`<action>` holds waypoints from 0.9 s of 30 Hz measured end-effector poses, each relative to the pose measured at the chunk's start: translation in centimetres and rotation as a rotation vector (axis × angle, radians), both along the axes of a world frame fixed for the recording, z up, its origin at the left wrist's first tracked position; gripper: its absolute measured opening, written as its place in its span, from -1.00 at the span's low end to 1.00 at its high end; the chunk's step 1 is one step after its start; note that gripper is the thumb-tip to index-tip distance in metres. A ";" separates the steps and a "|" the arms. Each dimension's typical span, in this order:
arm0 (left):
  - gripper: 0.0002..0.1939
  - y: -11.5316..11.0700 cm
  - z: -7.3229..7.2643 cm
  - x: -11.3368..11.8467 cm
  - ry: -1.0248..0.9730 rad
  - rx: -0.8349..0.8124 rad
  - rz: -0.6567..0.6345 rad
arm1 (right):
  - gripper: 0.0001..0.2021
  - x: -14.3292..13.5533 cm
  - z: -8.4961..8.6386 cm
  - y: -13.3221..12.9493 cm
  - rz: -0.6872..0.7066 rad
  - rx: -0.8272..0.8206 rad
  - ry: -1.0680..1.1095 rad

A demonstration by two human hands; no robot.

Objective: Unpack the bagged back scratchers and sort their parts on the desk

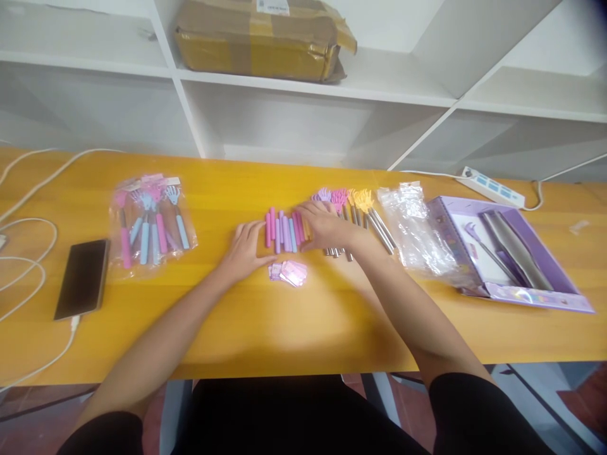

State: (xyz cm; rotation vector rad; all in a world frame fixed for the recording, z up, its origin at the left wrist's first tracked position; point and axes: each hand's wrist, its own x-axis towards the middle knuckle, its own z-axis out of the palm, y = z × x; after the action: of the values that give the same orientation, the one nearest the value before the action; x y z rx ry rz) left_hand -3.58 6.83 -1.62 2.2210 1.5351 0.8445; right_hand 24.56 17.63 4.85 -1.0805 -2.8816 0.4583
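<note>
Resting in the clear bag (115, 260) are scratchers (160, 230); in the box (562, 299), another scratcher (494, 254).

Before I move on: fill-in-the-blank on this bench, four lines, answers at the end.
1. The row of coloured handles lies between the left hand and the ____ hand.
2. On the left hand, the digit closest to the small pink cards is the ____.
3. The taped parcel sits on a ____ above the table.
4. Plugged into the phone is a white ____.

Answers: right; thumb; shelf; cable.
</note>
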 end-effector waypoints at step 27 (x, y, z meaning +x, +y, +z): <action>0.06 -0.8 0.0 0.0 -0.041 -0.048 0.014 | 0.13 -5.7 1.5 0.4 0.112 -0.008 0.168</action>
State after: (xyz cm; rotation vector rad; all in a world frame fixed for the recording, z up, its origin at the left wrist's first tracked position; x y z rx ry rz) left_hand -3.54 6.08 -1.62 2.1492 1.5373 0.8430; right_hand 18.87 18.04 6.38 -0.8399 -2.8030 0.5385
